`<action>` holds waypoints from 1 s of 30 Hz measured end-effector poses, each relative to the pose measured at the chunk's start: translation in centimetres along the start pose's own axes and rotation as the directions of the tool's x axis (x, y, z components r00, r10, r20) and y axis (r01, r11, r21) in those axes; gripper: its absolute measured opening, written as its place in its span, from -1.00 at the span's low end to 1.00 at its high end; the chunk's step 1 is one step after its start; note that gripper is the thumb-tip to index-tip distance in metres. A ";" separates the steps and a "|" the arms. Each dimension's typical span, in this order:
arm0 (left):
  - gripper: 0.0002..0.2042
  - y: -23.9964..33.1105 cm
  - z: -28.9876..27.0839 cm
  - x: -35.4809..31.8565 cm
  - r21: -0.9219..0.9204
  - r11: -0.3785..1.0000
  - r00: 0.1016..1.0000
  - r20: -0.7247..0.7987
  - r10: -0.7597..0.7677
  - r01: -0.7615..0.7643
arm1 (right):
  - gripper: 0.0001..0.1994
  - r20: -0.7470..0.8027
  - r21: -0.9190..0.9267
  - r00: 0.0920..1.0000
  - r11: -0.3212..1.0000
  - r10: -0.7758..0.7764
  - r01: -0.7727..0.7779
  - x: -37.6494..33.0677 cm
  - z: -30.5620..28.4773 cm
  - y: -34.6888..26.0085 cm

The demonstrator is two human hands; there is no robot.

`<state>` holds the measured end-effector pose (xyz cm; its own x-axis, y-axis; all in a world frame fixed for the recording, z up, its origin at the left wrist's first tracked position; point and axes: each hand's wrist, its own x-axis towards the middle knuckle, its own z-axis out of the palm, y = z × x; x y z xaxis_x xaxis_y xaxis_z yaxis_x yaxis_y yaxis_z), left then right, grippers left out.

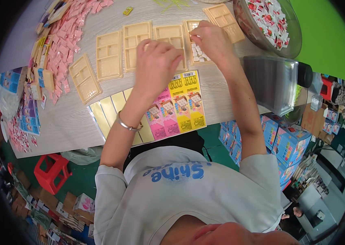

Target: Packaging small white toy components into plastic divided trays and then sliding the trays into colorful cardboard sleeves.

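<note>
Pale wood-grain tabletop (70, 118) fills the upper view, its near edge running over a green floor where a red stool (52, 171) and blue cartons (288, 143) crowd the sides. A big bowl of red-and-white sachets (272, 20) sits at the far right, pink packets (68, 30) heaped far left. Five cream compartment trays (109, 55) lie in a row with bare table between them and the printed cards (180, 106). The right hand (213, 38) pinches small white pieces in one tray (199, 53); the left hand (156, 63) hovers curled, fingers together.
</note>
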<state>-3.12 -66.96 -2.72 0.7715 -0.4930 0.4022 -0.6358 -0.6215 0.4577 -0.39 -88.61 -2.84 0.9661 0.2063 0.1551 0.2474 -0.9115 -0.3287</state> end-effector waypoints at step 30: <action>-0.89 3.5 5.9 2.2 -0.026 0.990 0.990 0.039 0.138 -0.137 | -0.82 0.183 0.534 0.958 -0.840 0.223 0.094 -9.7 -1.0 3.1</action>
<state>-3.50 -73.83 -4.88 0.6768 -0.5976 0.4299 -0.7359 -0.5320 0.4189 -9.05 -93.79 -4.46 0.9937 0.0597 -0.0949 -0.0783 0.9753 -0.2065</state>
